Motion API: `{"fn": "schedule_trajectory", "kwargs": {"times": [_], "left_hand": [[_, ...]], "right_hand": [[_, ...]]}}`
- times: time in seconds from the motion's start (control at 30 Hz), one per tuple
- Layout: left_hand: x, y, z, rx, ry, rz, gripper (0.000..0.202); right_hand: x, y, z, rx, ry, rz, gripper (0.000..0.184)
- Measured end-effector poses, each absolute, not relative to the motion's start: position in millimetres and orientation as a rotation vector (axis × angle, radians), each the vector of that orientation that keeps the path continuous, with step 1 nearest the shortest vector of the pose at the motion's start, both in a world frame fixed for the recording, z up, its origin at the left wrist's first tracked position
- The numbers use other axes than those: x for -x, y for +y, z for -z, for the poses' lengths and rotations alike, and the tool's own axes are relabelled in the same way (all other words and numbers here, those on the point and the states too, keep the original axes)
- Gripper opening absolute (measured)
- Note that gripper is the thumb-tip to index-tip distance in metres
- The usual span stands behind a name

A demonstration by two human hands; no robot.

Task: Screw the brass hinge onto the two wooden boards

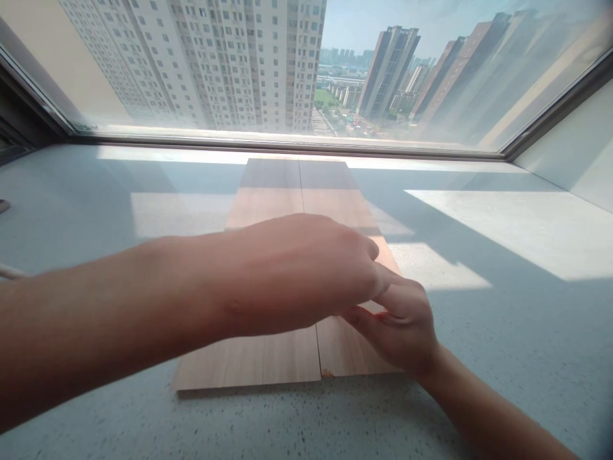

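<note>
Two light wood-grain boards (249,358) lie flat side by side, a thin dark seam running between them away from me. The right board (364,358) has a small chipped spot at its near corner beside the seam. My left hand (306,275) reaches across above the boards, back of the hand toward me, with its fingers curled and mostly hidden. Meeting it at the fingertips, my right hand (402,319) has its thumb and index finger drawn together in a pinch. Whatever lies between the two hands is hidden behind the left one.
The boards rest on a pale speckled stone sill (517,345) crossed by sunlight and shadow. A large window (287,70) with a dark frame stands behind it, tall buildings outside. A pale cord-like thing (9,273) and a small dark object (4,206) show at the left edge.
</note>
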State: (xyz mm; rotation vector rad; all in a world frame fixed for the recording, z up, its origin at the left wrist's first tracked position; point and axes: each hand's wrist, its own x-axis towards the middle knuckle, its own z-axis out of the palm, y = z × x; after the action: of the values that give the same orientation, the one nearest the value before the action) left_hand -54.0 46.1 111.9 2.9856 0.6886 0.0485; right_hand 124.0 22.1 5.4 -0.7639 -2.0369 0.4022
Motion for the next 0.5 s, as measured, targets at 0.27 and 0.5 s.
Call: {"fn": "schedule_trajectory", "kwargs": {"times": [0.27,0.5], "left_hand": [[55,49,-116,-3.202,0.563,0.034,0.022],[50,39,-109,-3.142,0.67,-0.062,0.024]], "right_hand": [[-129,33,-7,0.566,-2.166,-0.77,0.013],[-137,27,-6,0.708,-2.097,-0.585,0.017]]}}
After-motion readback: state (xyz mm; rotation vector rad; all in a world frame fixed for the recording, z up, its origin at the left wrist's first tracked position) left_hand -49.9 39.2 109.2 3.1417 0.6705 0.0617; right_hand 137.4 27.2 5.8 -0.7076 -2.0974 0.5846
